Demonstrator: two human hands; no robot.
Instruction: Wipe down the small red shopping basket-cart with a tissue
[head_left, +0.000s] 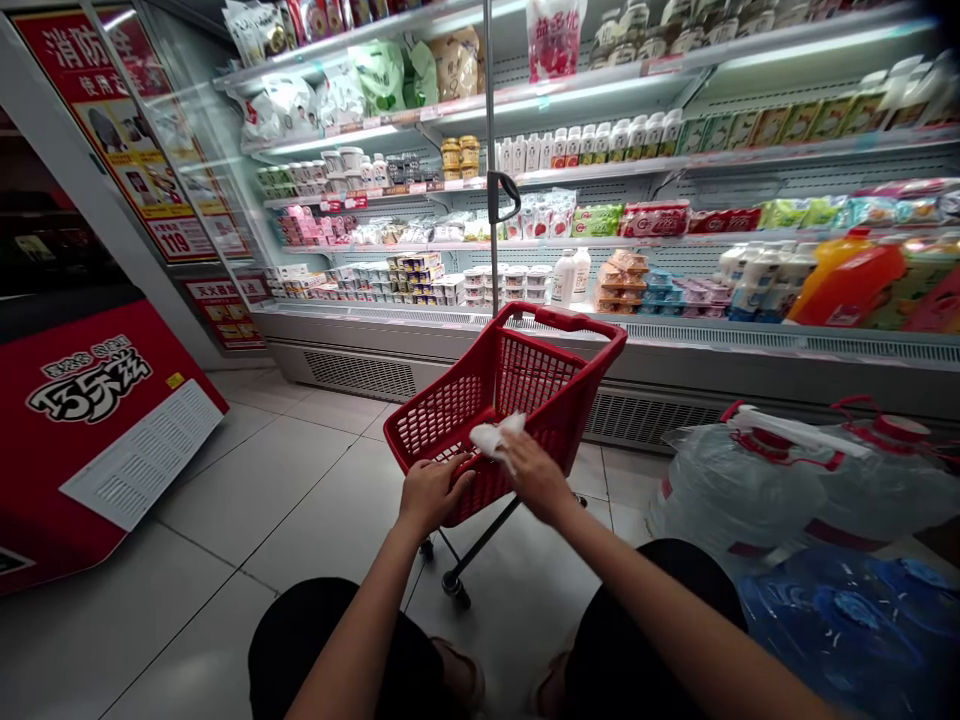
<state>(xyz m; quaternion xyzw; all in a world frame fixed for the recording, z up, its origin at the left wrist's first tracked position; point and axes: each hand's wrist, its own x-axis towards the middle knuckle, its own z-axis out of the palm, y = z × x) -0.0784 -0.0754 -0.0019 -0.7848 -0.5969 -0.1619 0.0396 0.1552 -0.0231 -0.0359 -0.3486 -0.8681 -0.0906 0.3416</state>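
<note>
A small red plastic shopping cart (442, 415) stands on the floor in front of my knees, its handle toward the fridge shelves. My left hand (433, 492) grips the cart's near rim, fingers bent over the edge. Just to the right, my right hand (536, 472) holds a crumpled white cloth (491, 437) against the cart's rim and inner side; it could be a tissue, I cannot tell. The fingertips of that hand are partly hidden by the white material. Below the basket, dark metal legs with casters (456, 590) show.
Behind the cart runs a lit open fridge (360, 325) stocked with yogurts, bottles and bags. A glass door's handle (504, 197) stands upright before it. Large water jugs (750, 480) crowd the right side, blue ones (832, 620) nearest. On the left is a red freezer (97, 450).
</note>
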